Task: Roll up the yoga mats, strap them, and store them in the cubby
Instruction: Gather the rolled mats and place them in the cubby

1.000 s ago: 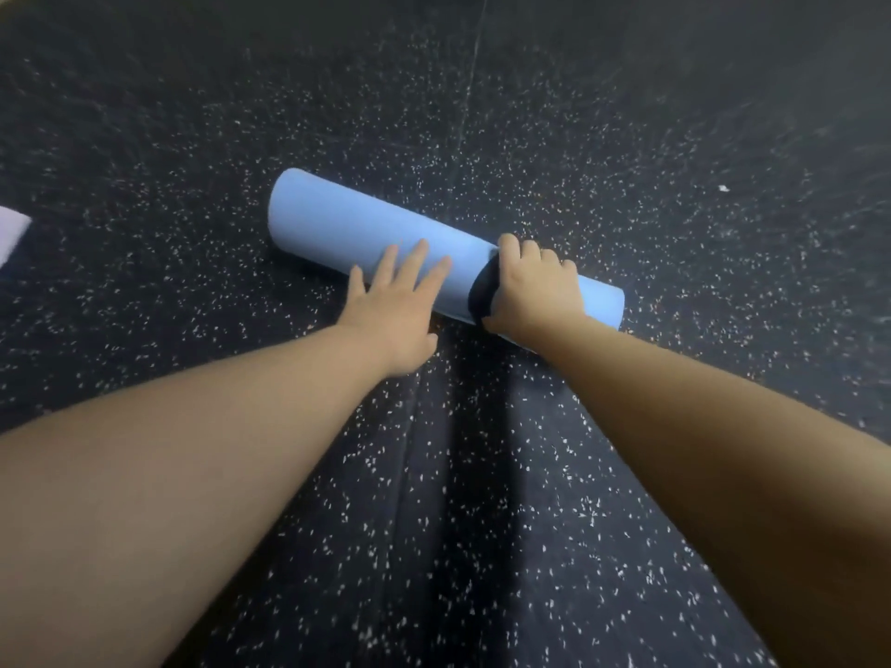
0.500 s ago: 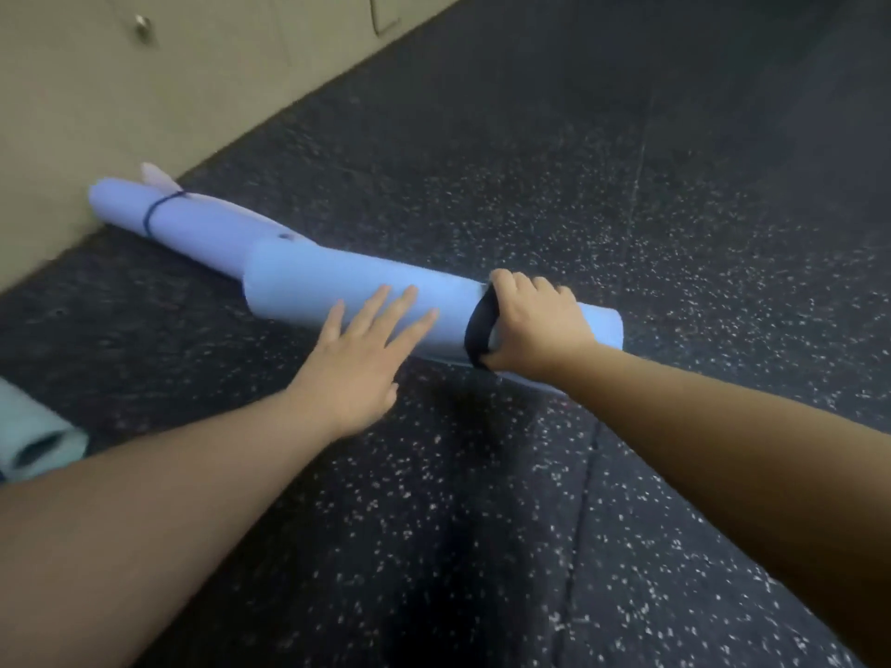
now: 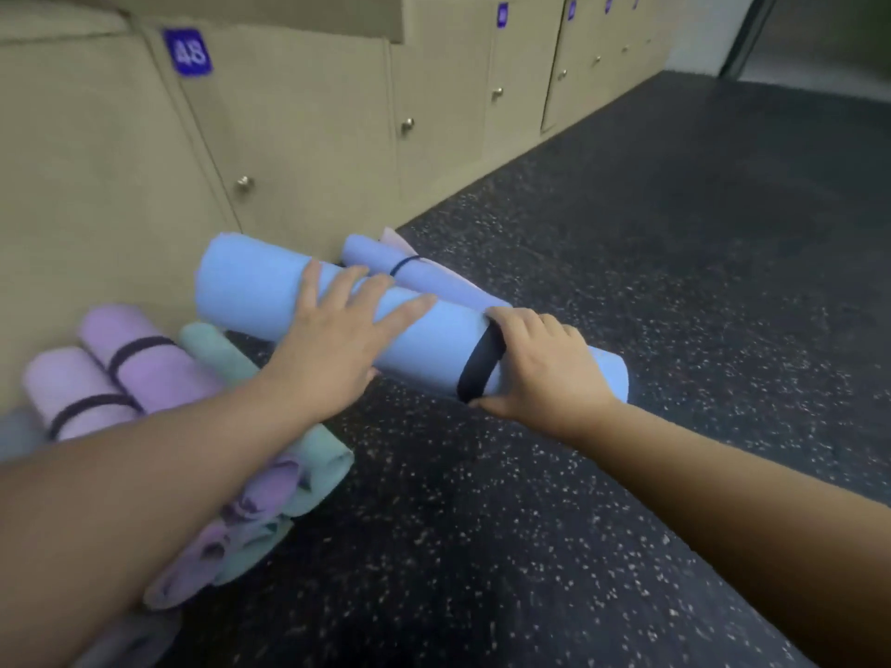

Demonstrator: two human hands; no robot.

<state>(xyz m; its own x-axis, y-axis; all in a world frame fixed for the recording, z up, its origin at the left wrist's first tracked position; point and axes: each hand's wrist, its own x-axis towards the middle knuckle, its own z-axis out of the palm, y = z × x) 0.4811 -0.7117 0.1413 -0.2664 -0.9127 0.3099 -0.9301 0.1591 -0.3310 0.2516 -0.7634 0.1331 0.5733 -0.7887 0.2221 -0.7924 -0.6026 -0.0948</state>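
A rolled light-blue yoga mat (image 3: 255, 286) is held above the dark speckled floor, with a black strap (image 3: 479, 366) round its right part. My left hand (image 3: 337, 339) lies flat on the roll's middle, fingers straight. Just right of the strap, my right hand (image 3: 545, 373) grips the roll, fingers curled over it. Behind it lies a lavender-blue rolled mat (image 3: 419, 277) with a thin dark strap. At the left lie two purple rolled mats (image 3: 149, 359) with dark straps and a teal rolled mat (image 3: 323, 455), partly under my left arm.
Beige lockers (image 3: 299, 122) with round knobs run along the wall at the left and back; one door carries a blue tag 48 (image 3: 187, 51). Their doors are shut. The dark speckled rubber floor (image 3: 627, 257) stretches to the right.
The view has swung up and left, showing the lockers and the pile of rolled mats. The blue roll has moved left toward the lockers, with both hands still on it.
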